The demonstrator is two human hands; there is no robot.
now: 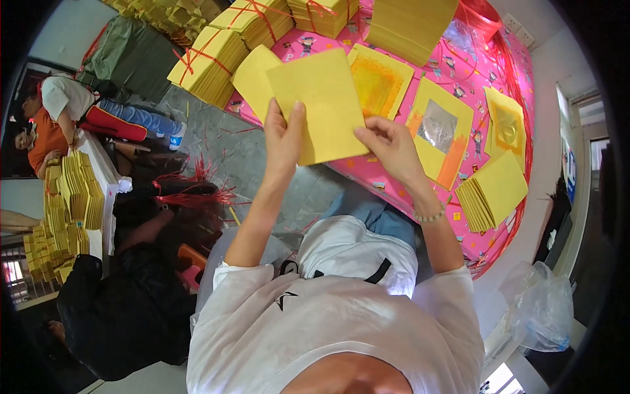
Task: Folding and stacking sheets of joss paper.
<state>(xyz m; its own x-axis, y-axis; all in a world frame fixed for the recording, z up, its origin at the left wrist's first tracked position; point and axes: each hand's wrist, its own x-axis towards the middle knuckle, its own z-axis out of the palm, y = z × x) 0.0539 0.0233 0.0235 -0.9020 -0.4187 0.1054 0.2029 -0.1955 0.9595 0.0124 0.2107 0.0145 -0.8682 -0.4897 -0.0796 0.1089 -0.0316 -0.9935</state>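
Note:
Both my hands hold a blank yellow paper sheet [321,108] up over the near edge of the pink table; whether it is one sheet or a thin stack I cannot tell. My left hand [284,138] pinches its lower left edge, thumb on top. At the lower right corner, my right hand [390,144] grips it between thumb and fingers. Behind it lies another yellow paper piece [256,72], partly covered. To the right are a yellow sheet with an orange-smeared square [377,85], a sheet with a silver square [436,123] and a sheet with a gold square [508,125].
A fanned yellow paper stack [493,192] sits at the right on the patterned pink tablecloth [482,240]. Yellow bundles [210,62] tied with red string line the far left. Red strands hang by a red container [482,20]. People work at another table [108,190] leftward; a person in black [125,302] sits close by.

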